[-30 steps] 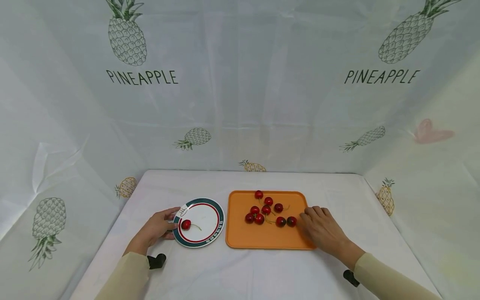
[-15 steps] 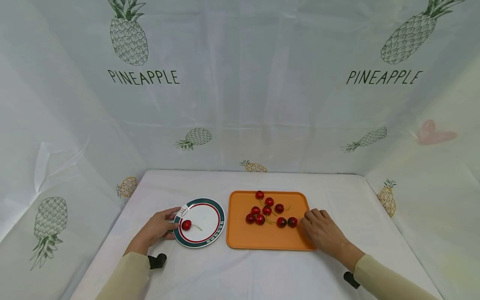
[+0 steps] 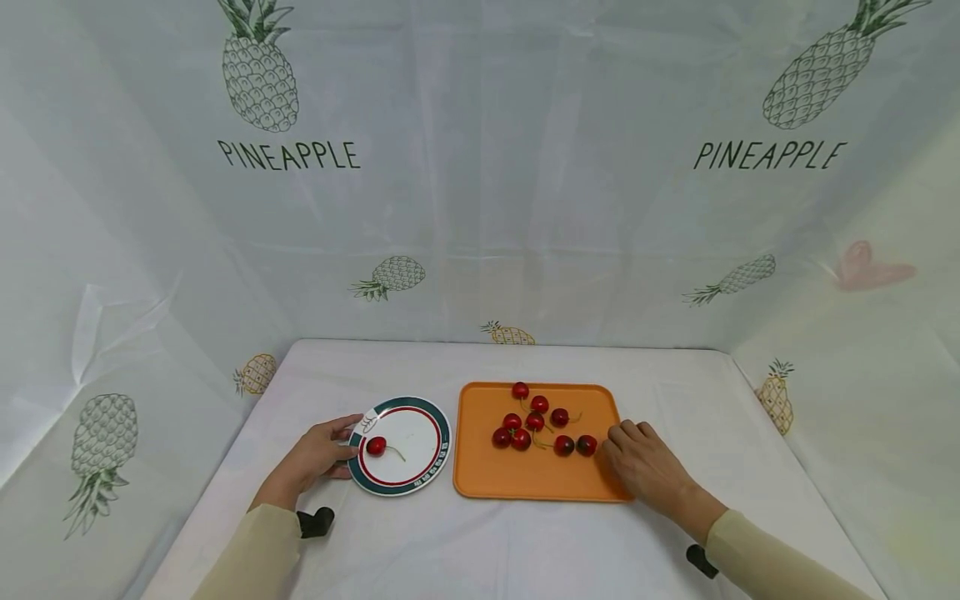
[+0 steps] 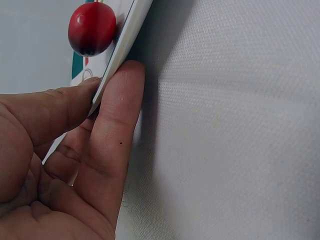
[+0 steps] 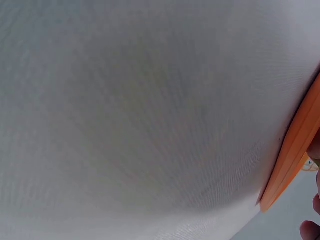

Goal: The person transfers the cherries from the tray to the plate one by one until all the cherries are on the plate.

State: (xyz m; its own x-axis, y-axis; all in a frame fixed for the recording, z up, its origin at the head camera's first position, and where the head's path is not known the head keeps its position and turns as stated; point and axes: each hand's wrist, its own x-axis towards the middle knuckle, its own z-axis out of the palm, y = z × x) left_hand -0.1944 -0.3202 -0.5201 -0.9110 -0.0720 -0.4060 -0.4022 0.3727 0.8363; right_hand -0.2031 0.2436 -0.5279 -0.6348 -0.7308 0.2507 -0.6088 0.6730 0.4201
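Observation:
A white plate (image 3: 412,450) with a green rim and a red ring lies on the left of the table. One stemmed cherry (image 3: 376,447) rests on it, near its left side. My left hand (image 3: 318,454) pinches the plate's left rim, thumb above and fingers beneath, as the left wrist view shows. An orange tray (image 3: 502,479) beside the plate carries several red cherries (image 3: 535,422), some with stems. At the tray's right edge, my right hand (image 3: 648,467) has bent fingers over the rim, close to a dark cherry (image 3: 587,445). Its fingertips are mostly hidden; what they hold cannot be made out.
A white cloth (image 3: 450,550) covers the table. Pale hangings printed with pineapples (image 3: 260,83) enclose the back and sides. Dark wrist-worn pieces (image 3: 316,522) stick out below both sleeves.
The whole head view shifts very slightly to the right. Both hands, the plate, the tray and the cherries keep practically the same places relative to each other.

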